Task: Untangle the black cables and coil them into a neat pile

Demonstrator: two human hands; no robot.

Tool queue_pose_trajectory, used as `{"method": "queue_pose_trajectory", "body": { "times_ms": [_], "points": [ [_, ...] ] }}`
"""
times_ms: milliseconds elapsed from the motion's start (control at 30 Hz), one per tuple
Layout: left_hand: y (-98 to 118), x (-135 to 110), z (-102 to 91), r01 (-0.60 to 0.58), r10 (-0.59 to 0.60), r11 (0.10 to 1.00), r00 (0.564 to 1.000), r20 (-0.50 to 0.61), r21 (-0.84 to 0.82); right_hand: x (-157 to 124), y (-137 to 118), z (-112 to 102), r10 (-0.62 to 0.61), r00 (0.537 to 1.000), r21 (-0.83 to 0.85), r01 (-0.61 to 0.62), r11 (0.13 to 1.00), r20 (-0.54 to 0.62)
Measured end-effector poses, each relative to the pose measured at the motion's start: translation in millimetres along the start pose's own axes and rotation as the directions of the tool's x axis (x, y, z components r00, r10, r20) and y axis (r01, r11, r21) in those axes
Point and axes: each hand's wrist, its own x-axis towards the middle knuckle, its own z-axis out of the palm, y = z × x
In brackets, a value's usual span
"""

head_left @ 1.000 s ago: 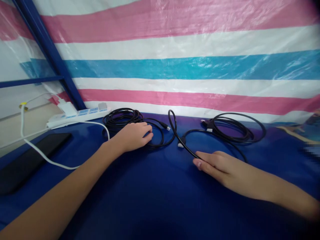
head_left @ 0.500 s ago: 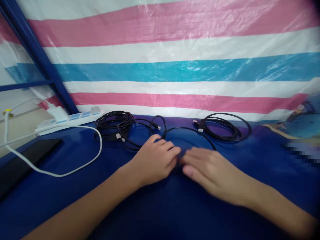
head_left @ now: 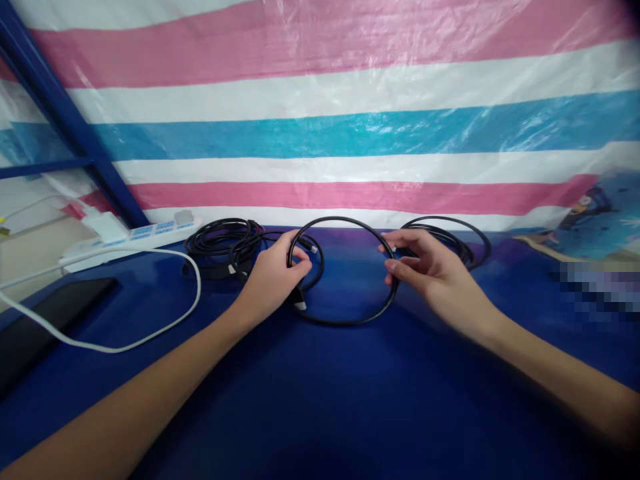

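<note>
A black cable [head_left: 345, 323] is bent into a round loop between my two hands. Its left side is pinched by the thumb and fingers of my left hand [head_left: 275, 273]. My right hand [head_left: 430, 263] grips the loop's right side between thumb and fingertips. A plug with a pale metal tip [head_left: 300, 305] hangs just below my left thumb. Behind my left hand lies a heap of coiled black cables [head_left: 220, 240]. Another coiled black cable [head_left: 475, 243] lies behind my right hand, which partly covers it.
On the left, a white power strip [head_left: 135, 240] carries a white charger [head_left: 107, 227]. A white cord [head_left: 197, 293] loops over a flat black object [head_left: 60, 310]. The blue tabletop [head_left: 360, 393] meets a striped plastic sheet [head_left: 325, 140] at the back.
My hands have moved apart, the left one leftward and the right one upward. The black cable, low on the table before, now forms a round loop held between them.
</note>
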Motion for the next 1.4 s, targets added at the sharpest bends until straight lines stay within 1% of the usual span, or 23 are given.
{"method": "queue_pose_trajectory", "body": {
  "times_ms": [67,100,167,233,267,300,333,433,500,567,633,700,800,867,900,967,1067,1100,1167,1233,1300,1333,1400],
  "points": [
    [7.0,-1.2,-1.5,0.003,-0.003,0.991,1.000,0.001,-0.135,-3.6,-11.1,4.5,0.036,0.999,0.215,-0.032,0.976,-0.015],
    [11.0,-2.0,-1.6,0.019,-0.019,0.978,1.000,0.003,-0.205,-5.6,-15.7,7.2,0.079,0.997,0.328,-0.082,0.941,0.023],
    [18.6,-3.6,-0.1,0.090,-0.103,0.910,0.995,-0.009,-0.405,-10.6,-22.7,13.4,0.132,0.971,0.452,-0.211,0.866,0.200],
    [24.5,-5.9,3.7,0.179,-0.233,0.749,0.972,-0.001,-0.638,-16.5,-26.8,20.5,0.108,0.906,0.413,-0.289,0.864,0.409],
    [27.0,-7.7,6.5,0.228,-0.288,0.657,0.957,0.040,-0.719,-19.6,-28.1,23.9,0.087,0.870,0.367,-0.293,0.883,0.486],
    [29.5,-10.1,9.9,0.277,-0.315,0.585,0.944,0.102,-0.762,-22.4,-29.0,27.0,0.061,0.846,0.330,-0.272,0.904,0.530],
    [31.9,-13.1,13.7,0.324,-0.307,0.557,0.936,0.173,-0.765,-24.8,-29.8,29.6,0.036,0.842,0.308,-0.236,0.921,0.538],
    [38.0,-22.3,23.8,0.384,-0.175,0.589,0.920,0.352,-0.711,-27.6,-31.3,33.9,-0.025,0.894,0.295,-0.121,0.948,0.448],
    [38.8,-25.7,26.4,0.353,-0.117,0.634,0.923,0.365,-0.689,-25.2,-30.8,33.9,-0.045,0.917,0.278,-0.073,0.958,0.396],
    [35.8,-25.7,25.0,0.316,-0.120,0.693,0.937,0.328,-0.648,-20.6,-28.3,31.6,0.006,0.923,0.283,-0.124,0.951,0.384],
    [30.6,-23.7,21.3,0.311,-0.162,0.761,0.941,0.297,-0.569,-15.3,-24.0,26.6,0.101,0.902,0.297,-0.241,0.924,0.419],
    [26.0,-21.4,17.1,0.330,-0.202,0.793,0.936,0.289,-0.512,-10.2,-19.4,19.1,0.157,0.855,0.286,-0.330,0.900,0.495],
    [23.2,-19.0,11.6,0.313,-0.198,0.801,0.943,0.267,-0.511,-4.3,-16.1,5.6,0.192,0.786,0.187,-0.363,0.913,0.588],
    [22.6,-17.7,8.9,0.295,-0.172,0.805,0.946,0.274,-0.514,-2.1,-16.6,-1.6,0.261,0.764,0.129,-0.408,0.904,0.590],
    [22.1,-17.1,8.0,0.306,-0.168,0.801,0.940,0.298,-0.515,-1.6,-17.2,-3.9,0.295,0.771,0.129,-0.435,0.891,0.564],
    [20.6,-16.3,7.4,0.364,-0.183,0.751,0.917,0.355,-0.551,-1.8,-18.6,-4.7,0.318,0.833,0.242,-0.458,0.856,0.453],
    [19.8,-18.2,10.7,0.442,-0.203,0.585,0.892,0.404,-0.680,-5.0,-20.8,3.2,0.301,0.917,0.506,-0.395,0.767,0.260],
    [20.7,-20.2,13.2,0.458,-0.196,0.522,0.885,0.422,-0.719,-6.8,-21.6,7.5,0.298,0.927,0.559,-0.375,0.739,0.227],
    [24.3,-25.6,20.1,0.505,-0.162,0.428,0.859,0.486,-0.749,-10.8,-23.0,16.5,0.284,0.931,0.586,-0.365,0.724,0.229],
    [28.6,-31.3,27.9,0.542,-0.127,0.402,0.831,0.541,-0.738,-13.5,-22.0,23.0,0.258,0.930,0.548,-0.364,0.753,0.263],
    [30.8,-34.8,33.5,0.537,-0.112,0.465,0.824,0.555,-0.703,-13.4,-17.5,24.9,0.252,0.930,0.498,-0.357,0.790,0.268],
    [30.5,-35.3,34.8,0.517,-0.113,0.536,0.828,0.550,-0.668,-12.3,-14.3,24.2,0.260,0.932,0.478,-0.353,0.804,0.252],
    [26.8,-34.0,34.5,0.409,-0.116,0.739,0.860,0.498,-0.535,-8.9,-8.1,20.5,0.270,0.936,0.459,-0.346,0.818,0.226]
  ]
}}
